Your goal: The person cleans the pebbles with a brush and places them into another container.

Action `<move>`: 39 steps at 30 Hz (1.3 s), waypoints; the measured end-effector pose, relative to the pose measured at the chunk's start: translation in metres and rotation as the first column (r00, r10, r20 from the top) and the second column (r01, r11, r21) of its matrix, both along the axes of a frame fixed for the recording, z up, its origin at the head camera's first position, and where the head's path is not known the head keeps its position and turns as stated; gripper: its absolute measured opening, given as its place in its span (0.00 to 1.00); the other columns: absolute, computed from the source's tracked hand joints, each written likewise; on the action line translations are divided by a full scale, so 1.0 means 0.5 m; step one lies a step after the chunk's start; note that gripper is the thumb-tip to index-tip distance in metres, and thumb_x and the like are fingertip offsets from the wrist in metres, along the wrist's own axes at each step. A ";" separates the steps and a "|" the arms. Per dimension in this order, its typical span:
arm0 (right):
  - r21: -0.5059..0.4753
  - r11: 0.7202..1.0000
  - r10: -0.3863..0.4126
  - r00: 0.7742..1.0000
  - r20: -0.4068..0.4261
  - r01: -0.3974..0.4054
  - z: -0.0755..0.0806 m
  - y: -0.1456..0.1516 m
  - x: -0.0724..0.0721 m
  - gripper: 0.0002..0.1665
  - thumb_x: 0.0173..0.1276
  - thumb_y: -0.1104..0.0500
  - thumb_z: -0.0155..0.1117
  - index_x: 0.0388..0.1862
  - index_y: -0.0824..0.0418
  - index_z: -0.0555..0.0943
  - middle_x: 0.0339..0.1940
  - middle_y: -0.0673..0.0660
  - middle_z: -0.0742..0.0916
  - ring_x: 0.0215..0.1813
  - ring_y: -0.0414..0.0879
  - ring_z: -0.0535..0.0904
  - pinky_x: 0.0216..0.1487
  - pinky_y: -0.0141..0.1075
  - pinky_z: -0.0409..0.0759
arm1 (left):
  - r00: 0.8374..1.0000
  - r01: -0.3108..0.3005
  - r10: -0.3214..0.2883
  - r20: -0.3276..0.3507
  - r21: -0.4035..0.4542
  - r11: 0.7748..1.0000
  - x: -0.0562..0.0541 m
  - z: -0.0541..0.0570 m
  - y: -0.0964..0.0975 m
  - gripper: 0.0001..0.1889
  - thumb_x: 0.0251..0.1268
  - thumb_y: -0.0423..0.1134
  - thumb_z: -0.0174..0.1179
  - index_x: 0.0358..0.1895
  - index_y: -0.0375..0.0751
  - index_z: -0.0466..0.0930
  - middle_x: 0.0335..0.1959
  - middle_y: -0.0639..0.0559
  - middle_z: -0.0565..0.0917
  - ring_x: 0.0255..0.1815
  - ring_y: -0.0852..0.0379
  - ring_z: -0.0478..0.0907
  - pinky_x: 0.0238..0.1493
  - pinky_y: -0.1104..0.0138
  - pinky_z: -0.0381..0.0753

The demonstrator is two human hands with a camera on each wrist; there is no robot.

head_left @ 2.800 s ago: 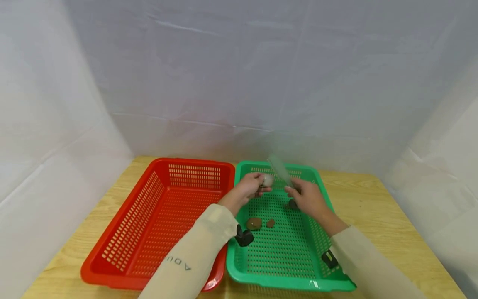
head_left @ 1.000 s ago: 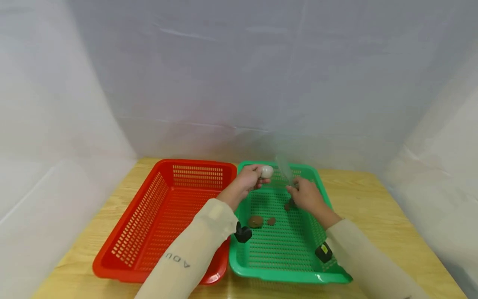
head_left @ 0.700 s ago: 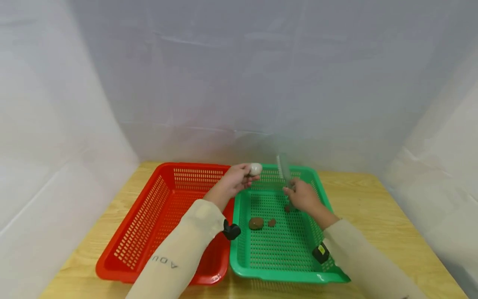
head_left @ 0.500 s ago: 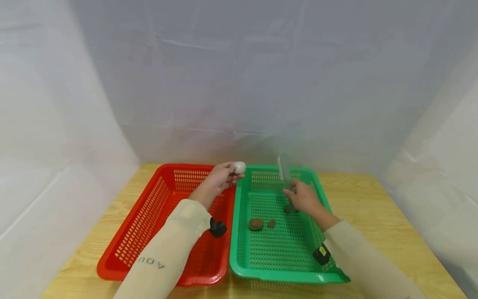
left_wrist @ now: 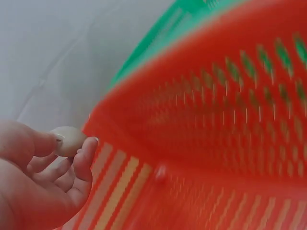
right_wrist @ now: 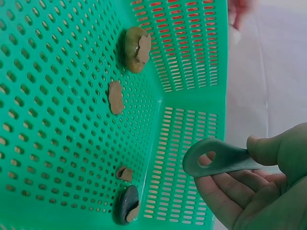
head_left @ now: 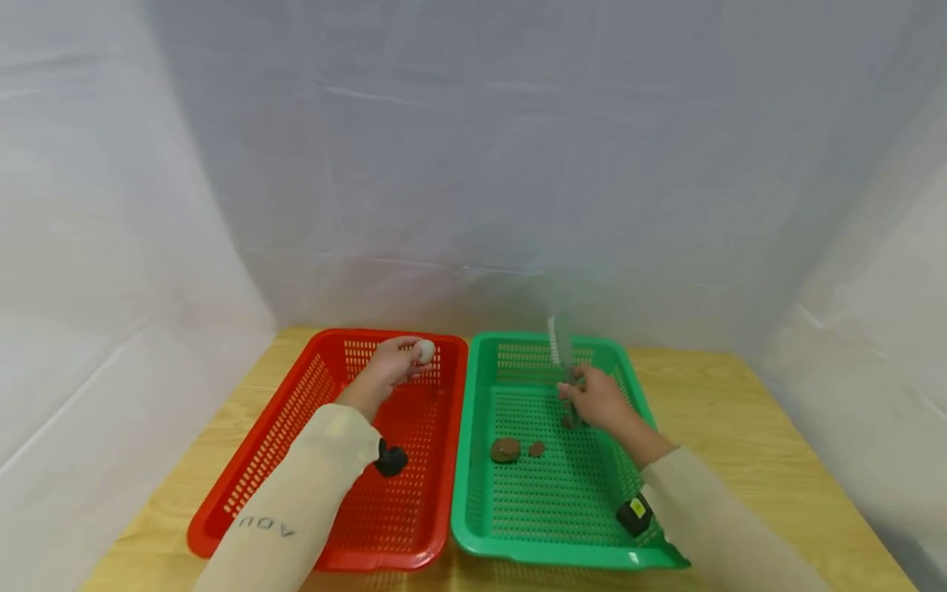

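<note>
The left hand has a narrow grip, holding a pale pebble between thumb and fingertips. The pebble is over the far, right-hand part of the red basket, seen against its far wall in the head view; it looks to be near rim height, apart from the basket. That is the relation that matters: the basket's floor lies below the pebble and back toward the person, and the left hand is the nearer of the 2. The pebble's long axis seems to run out from the thumb, roughly crosswise in the left wrist view (a fingertip covers 1 end, so I cannot be sure).

The right hand also has a narrow grip, thumb and fingers pinching the handle of a brush. The brush's long axis tilts up and away from the person, bristles facing left, toward the pebble's side; the handle's holed end juts out below the hand. It hangs over the far right part of the green basket, which stands just beside the red basket on the counter.

In the green basket lie a brown stone, a flat bit beside it, a small lump and a dark stone.
</note>
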State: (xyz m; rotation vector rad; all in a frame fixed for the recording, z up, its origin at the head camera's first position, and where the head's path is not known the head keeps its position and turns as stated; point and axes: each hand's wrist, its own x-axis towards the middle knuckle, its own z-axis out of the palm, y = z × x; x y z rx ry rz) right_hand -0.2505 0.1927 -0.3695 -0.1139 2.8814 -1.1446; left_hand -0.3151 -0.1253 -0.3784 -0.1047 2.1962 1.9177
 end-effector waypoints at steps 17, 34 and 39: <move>0.020 1.000 0.005 1.000 0.004 -0.006 0.001 0.006 0.001 0.18 0.74 0.57 0.58 0.51 0.72 0.74 0.39 0.62 0.88 0.39 0.55 0.83 0.29 0.38 0.74 | 0.982 -0.034 -0.119 -0.147 -0.759 0.650 0.001 -0.044 -0.101 0.19 0.76 0.39 0.49 0.62 0.31 0.73 0.54 0.34 0.79 0.48 0.39 0.78 0.50 0.49 0.76; 0.030 1.000 0.010 1.000 0.002 -0.010 -0.007 0.012 0.008 0.12 0.74 0.58 0.58 0.44 0.68 0.75 0.38 0.62 0.88 0.34 0.51 0.82 0.26 0.38 0.73 | 0.963 -0.053 -0.222 -0.150 -0.919 0.391 0.014 -0.087 -0.130 0.08 0.71 0.31 0.51 0.36 0.31 0.79 0.30 0.36 0.81 0.31 0.38 0.80 0.29 0.48 0.80; 0.033 0.999 0.011 1.000 -0.002 -0.011 -0.003 0.012 0.009 0.13 0.74 0.57 0.58 0.44 0.68 0.76 0.37 0.61 0.87 0.31 0.48 0.79 0.26 0.37 0.72 | 0.959 -0.049 -0.238 -0.153 -0.918 0.393 0.014 -0.081 -0.132 0.08 0.69 0.29 0.50 0.31 0.33 0.76 0.27 0.38 0.80 0.27 0.42 0.78 0.26 0.51 0.77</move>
